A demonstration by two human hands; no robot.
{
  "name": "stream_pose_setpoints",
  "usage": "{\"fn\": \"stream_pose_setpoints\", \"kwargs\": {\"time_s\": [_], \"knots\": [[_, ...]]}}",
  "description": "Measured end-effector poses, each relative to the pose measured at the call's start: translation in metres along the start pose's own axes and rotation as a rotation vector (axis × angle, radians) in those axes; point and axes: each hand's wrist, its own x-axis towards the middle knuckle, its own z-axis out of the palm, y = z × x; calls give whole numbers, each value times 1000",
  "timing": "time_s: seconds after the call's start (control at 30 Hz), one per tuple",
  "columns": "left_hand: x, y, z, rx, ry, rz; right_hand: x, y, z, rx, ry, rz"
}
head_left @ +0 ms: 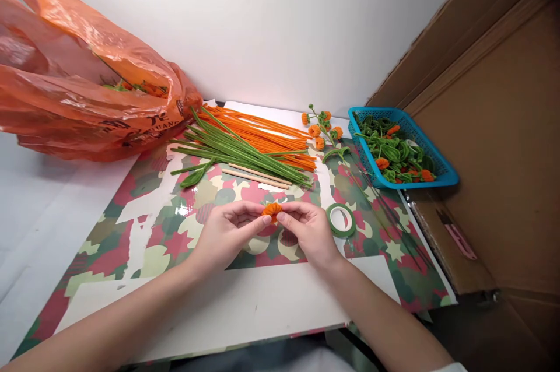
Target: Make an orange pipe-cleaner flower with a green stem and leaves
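Observation:
Between my two hands is a small orange pipe-cleaner flower, held above the patterned table cover. My left hand pinches its left side with thumb and forefinger. On the other side, my right hand grips it the same way. Close to my right hand lies a roll of green tape. Beyond my hands rest two thin wooden sticks, a bundle of green pipe cleaners and a spread of orange pipe cleaners.
An orange plastic bag bulges at the back left. A finished flower stem with orange blooms lies back right, beside a blue basket of green and orange pieces. A pink-handled cutter sits near the cardboard wall.

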Motion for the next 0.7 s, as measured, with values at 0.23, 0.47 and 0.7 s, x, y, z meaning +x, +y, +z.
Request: {"fn": "stream_pose_setpoints", "kwargs": {"time_s": [0.23,0.47,0.7], "knots": [[0,0,2,39,3,-56,6,2,-4,124,-68,113],[18,28,-29,236,222,439,16,12,-3,170,-31,-30],[56,126,-114,1186,692,1016,17,15,-1,142,-63,-55]]}}
